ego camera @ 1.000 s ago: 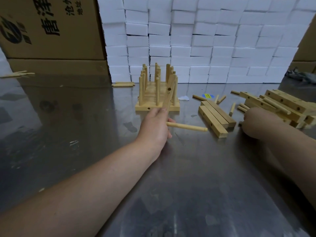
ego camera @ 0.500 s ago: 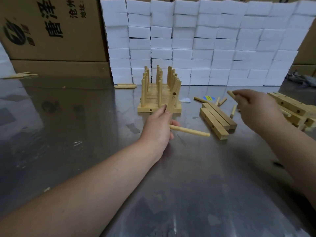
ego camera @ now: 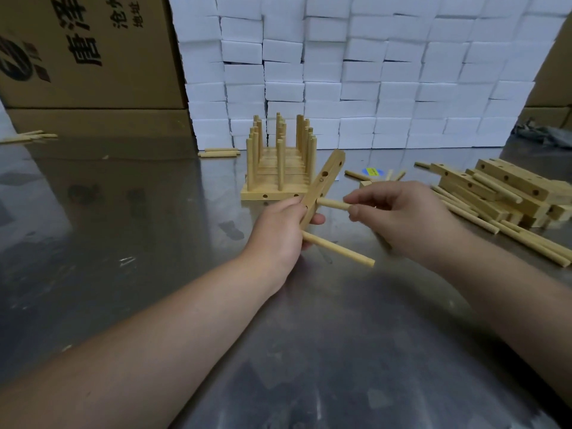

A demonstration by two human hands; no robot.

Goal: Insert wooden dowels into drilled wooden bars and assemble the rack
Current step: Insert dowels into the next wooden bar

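The left hand (ego camera: 278,233) grips the drilled bar (ego camera: 325,181) low down, the right hand (ego camera: 399,215) pinches a short dowel (ego camera: 332,204) by its outer end; both pieces look light, stiff and smooth.

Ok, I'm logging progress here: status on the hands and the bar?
Left hand grips drilled bar, one dowel already seated. Right hand pinches second dowel, tip at the bar. Nothing in the way.

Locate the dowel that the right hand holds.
Head view, centre: the dowel pinched in the right hand, its other end meeting the bar gripped by the left hand, in front of the rack.
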